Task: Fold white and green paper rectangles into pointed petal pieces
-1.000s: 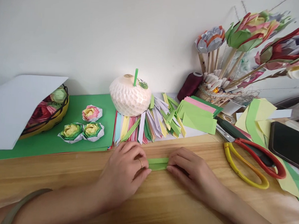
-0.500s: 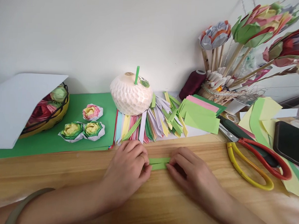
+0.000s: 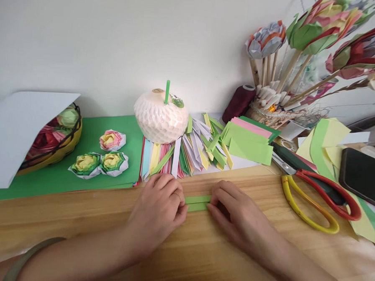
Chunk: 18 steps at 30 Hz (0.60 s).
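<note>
A light-green paper strip (image 3: 197,203) lies low over the wooden table between my two hands, with a lengthwise line where its edges meet. My left hand (image 3: 161,210) pinches its left end between thumb and fingers. At the other end, my right hand (image 3: 234,210) pinches the strip with its fingers curled. Both ends of the paper are hidden under the fingers. Just beyond my hands lie folded paper strips (image 3: 199,147) in many colours, and flat green paper pieces (image 3: 250,144).
A white textured ornament (image 3: 160,120) with a green straw stands on the strips. Paper flowers (image 3: 112,161) sit on green sheets (image 3: 90,129) beside a basket (image 3: 75,130). Scissors (image 3: 326,194), a phone (image 3: 363,177) and a thread spool (image 3: 239,103) are at right, below stemmed paper flowers (image 3: 322,28).
The view has shifted slightly, so everything sits a little further left. The gap between the two edges of the green strip has narrowed. Both hands keep their hold.
</note>
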Tool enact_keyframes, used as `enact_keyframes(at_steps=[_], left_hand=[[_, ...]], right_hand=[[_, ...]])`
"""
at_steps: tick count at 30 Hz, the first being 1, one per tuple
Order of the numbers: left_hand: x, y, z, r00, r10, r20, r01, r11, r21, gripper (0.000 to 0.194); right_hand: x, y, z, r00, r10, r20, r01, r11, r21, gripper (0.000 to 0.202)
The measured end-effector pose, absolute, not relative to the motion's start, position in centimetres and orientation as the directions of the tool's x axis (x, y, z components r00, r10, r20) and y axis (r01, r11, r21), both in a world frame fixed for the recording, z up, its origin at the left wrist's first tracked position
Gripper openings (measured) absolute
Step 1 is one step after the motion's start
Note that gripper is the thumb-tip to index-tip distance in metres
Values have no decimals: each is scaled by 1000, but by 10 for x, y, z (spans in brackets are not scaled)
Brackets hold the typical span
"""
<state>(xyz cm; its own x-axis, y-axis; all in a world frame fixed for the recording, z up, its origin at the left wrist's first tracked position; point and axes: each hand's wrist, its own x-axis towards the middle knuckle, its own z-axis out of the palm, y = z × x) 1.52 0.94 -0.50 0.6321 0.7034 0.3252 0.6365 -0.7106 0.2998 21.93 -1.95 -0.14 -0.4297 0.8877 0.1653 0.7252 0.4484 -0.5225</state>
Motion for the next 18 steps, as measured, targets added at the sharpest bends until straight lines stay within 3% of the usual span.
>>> enact_keyframes(at_steps=[8,18], left_hand=[[14,10,-5,636,691,343,637,-721,271,15],[16,12,-6,691,595,409,569,-798,199,17]], right_hand=[[220,-20,0,-429,889,160,694,437,-572,15],[220,-19,-3,-448,870,203,729,488,-481,15]])
